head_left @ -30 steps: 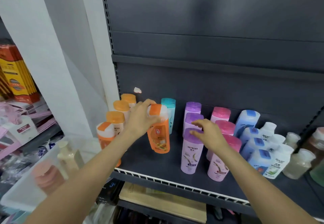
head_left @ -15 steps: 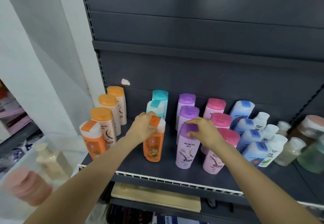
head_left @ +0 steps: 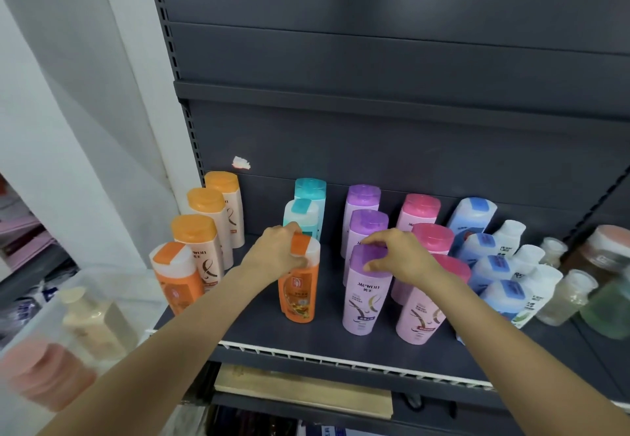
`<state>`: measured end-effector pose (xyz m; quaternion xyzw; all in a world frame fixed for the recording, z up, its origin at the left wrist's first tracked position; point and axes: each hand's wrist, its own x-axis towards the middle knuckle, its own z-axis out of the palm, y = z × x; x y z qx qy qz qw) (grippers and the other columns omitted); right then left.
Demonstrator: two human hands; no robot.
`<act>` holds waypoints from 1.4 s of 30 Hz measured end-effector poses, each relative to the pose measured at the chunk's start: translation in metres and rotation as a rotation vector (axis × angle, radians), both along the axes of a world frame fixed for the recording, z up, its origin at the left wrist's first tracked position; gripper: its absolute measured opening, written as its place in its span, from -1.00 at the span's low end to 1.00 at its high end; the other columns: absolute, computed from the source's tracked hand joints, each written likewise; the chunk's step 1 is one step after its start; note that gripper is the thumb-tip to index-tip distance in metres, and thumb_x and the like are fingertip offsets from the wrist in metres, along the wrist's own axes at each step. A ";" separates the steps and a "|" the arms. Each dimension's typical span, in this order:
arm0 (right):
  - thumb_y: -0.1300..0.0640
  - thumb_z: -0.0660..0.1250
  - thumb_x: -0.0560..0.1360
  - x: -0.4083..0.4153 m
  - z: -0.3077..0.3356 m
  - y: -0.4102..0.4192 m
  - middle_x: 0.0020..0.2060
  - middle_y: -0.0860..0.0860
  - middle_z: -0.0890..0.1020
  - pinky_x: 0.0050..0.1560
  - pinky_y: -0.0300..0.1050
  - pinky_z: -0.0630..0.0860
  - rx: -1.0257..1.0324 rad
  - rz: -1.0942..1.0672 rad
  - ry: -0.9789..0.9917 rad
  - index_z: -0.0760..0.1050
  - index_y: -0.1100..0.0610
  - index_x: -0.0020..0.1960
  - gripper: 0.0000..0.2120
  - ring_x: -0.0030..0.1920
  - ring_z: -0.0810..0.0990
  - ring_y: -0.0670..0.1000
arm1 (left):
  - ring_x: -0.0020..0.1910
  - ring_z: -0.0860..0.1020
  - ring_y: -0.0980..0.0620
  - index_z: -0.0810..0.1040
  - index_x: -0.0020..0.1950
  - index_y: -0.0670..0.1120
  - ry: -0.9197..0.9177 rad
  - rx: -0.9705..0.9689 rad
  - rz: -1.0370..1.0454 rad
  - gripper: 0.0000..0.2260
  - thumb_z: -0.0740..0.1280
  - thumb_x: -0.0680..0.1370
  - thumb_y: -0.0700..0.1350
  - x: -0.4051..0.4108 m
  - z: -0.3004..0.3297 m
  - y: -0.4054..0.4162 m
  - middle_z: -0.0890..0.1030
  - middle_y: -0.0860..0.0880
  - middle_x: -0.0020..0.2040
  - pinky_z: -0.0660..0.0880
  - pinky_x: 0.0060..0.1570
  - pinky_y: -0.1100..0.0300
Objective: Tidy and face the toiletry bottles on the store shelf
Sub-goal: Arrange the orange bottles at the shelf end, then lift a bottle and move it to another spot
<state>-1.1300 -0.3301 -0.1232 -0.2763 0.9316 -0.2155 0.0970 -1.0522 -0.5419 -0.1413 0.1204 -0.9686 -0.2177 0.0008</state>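
Head view showed the left hand had set the orange bottle upright mid-shelf, still gripping its cap, while the right hand now pinched the purple bottle.

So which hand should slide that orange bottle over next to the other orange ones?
Probably the left hand. It already grips the top of the orange bottle, and the other orange bottles stand on its side. The right hand is busy holding the purple bottle.
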 end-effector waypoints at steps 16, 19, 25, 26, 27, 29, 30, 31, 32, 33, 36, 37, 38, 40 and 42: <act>0.16 0.39 0.48 -0.064 0.006 -0.040 0.30 0.12 0.50 0.27 -0.07 0.39 0.104 -0.008 0.105 0.41 0.12 0.37 -0.53 0.29 0.46 0.13 | 0.36 0.35 -0.06 0.24 0.48 -0.03 0.037 -0.069 -0.116 -0.41 0.39 0.49 -0.07 -0.076 0.014 -0.036 0.33 -0.08 0.42 0.32 0.33 0.07; 0.19 0.39 0.48 -0.069 0.004 -0.042 0.22 0.13 0.56 0.20 -0.08 0.44 0.103 -0.020 0.114 0.49 0.11 0.29 -0.61 0.21 0.52 0.13 | 0.35 0.33 -0.07 0.19 0.50 -0.01 -0.051 -0.080 -0.162 -0.34 0.42 0.47 -0.08 -0.084 0.007 -0.033 0.32 -0.08 0.41 0.31 0.34 0.06; 0.20 0.39 0.47 -0.069 0.003 -0.043 0.20 0.12 0.56 0.18 -0.07 0.47 0.124 -0.018 0.122 0.51 0.09 0.28 -0.62 0.17 0.55 0.14 | 0.21 0.40 -0.06 0.36 0.37 -0.01 -0.046 -0.195 -0.149 -0.49 0.43 0.46 -0.08 -0.089 0.010 -0.040 0.40 -0.08 0.25 0.45 0.17 0.03; 0.19 0.39 0.47 -0.069 0.003 -0.043 0.20 0.12 0.56 0.17 -0.06 0.47 0.127 -0.020 0.125 0.50 0.09 0.29 -0.62 0.17 0.55 0.14 | 0.20 0.40 -0.06 0.36 0.37 -0.01 -0.047 -0.198 -0.144 -0.50 0.43 0.46 -0.07 -0.087 0.010 -0.041 0.40 -0.07 0.23 0.46 0.14 0.03; 0.19 0.38 0.48 -0.068 0.004 -0.042 0.20 0.12 0.56 0.17 -0.05 0.47 0.129 -0.023 0.129 0.50 0.09 0.29 -0.62 0.17 0.55 0.14 | 0.18 0.41 -0.06 0.36 0.36 -0.01 -0.034 -0.189 -0.137 -0.51 0.42 0.46 -0.07 -0.085 0.012 -0.042 0.41 -0.07 0.20 0.46 0.12 0.02; 0.21 0.37 0.49 -0.065 0.005 -0.043 0.21 0.12 0.56 0.16 -0.05 0.47 0.137 -0.027 0.129 0.49 0.09 0.30 -0.62 0.17 0.54 0.15 | 0.16 0.42 -0.07 0.38 0.35 -0.02 0.036 -0.138 -0.113 -0.52 0.42 0.46 -0.09 -0.077 0.022 -0.043 0.41 -0.07 0.15 0.46 0.10 0.01; 0.22 0.36 0.49 -0.064 0.006 -0.043 0.21 0.13 0.55 0.15 -0.05 0.47 0.138 -0.032 0.122 0.49 0.10 0.30 -0.62 0.17 0.54 0.15 | 0.15 0.42 -0.08 0.40 0.33 -0.02 0.085 -0.109 -0.101 -0.53 0.43 0.46 -0.10 -0.073 0.028 -0.044 0.41 -0.06 0.14 0.46 0.10 0.01; 0.23 0.35 0.49 -0.061 0.007 -0.044 0.22 0.13 0.55 0.14 -0.05 0.48 0.133 -0.038 0.109 0.49 0.10 0.30 -0.62 0.17 0.54 0.15 | 0.15 0.42 -0.08 0.41 0.32 -0.02 0.132 -0.087 -0.092 -0.54 0.43 0.45 -0.10 -0.068 0.036 -0.045 0.41 -0.05 0.13 0.46 0.09 0.02; 0.23 0.36 0.48 -0.059 0.009 -0.046 0.23 0.14 0.54 0.14 -0.06 0.47 0.110 -0.047 0.081 0.47 0.10 0.31 -0.60 0.16 0.54 0.14 | 0.14 0.42 -0.07 0.41 0.31 -0.01 0.180 -0.074 -0.081 -0.54 0.44 0.45 -0.09 -0.062 0.044 -0.046 0.41 -0.04 0.11 0.44 0.08 0.04; 0.22 0.37 0.48 -0.056 0.013 -0.048 0.25 0.14 0.52 0.14 -0.09 0.46 0.068 -0.052 0.046 0.45 0.09 0.34 -0.57 0.15 0.55 0.13 | 0.13 0.43 -0.07 0.42 0.31 -0.01 0.231 -0.065 -0.072 -0.54 0.45 0.44 -0.08 -0.057 0.053 -0.046 0.41 -0.04 0.10 0.44 0.08 0.05; 0.13 0.39 0.49 -0.046 0.027 -0.055 0.31 0.10 0.49 0.17 -0.21 0.37 -0.102 -0.023 -0.007 0.42 0.08 0.37 -0.54 0.22 0.52 0.07 | 0.07 0.45 -0.05 0.46 0.27 -0.01 0.385 -0.022 -0.051 -0.55 0.47 0.41 -0.07 -0.038 0.080 -0.048 0.44 -0.02 0.06 0.43 0.09 0.05; 0.10 0.37 0.50 -0.041 0.032 -0.057 0.32 0.07 0.49 0.17 -0.26 0.33 -0.130 -0.023 -0.012 0.42 0.10 0.37 -0.55 0.27 0.48 0.05 | 0.06 0.45 -0.04 0.47 0.25 0.00 0.433 -0.008 -0.043 -0.56 0.48 0.41 -0.08 -0.030 0.089 -0.048 0.44 -0.01 0.05 0.43 0.08 0.06; 0.08 0.36 0.51 -0.038 0.037 -0.059 0.31 0.06 0.50 0.13 -0.31 0.31 -0.172 -0.032 -0.028 0.43 0.13 0.36 -0.56 0.30 0.46 0.03 | 0.04 0.45 -0.03 0.47 0.24 0.00 0.480 0.001 -0.033 -0.57 0.48 0.41 -0.08 -0.023 0.098 -0.048 0.44 0.00 0.04 0.43 0.06 0.07; 0.04 0.32 0.53 -0.032 0.043 -0.060 0.28 0.08 0.52 0.10 -0.33 0.30 -0.276 -0.094 -0.108 0.42 0.18 0.36 -0.56 0.29 0.47 0.02 | 0.02 0.43 0.02 0.48 0.23 -0.01 0.568 0.016 -0.010 -0.58 0.48 0.40 -0.10 -0.008 0.115 -0.046 0.43 0.02 0.02 0.39 0.00 0.16; -0.06 0.28 0.54 -0.028 0.047 -0.060 0.19 0.09 0.55 0.14 -0.24 0.37 -0.383 -0.173 -0.211 0.41 0.20 0.35 -0.52 0.20 0.53 0.03 | -0.01 0.42 0.06 0.50 0.21 0.00 0.648 0.036 0.016 -0.59 0.49 0.40 -0.11 0.008 0.129 -0.046 0.44 0.03 0.02 0.34 -0.10 0.30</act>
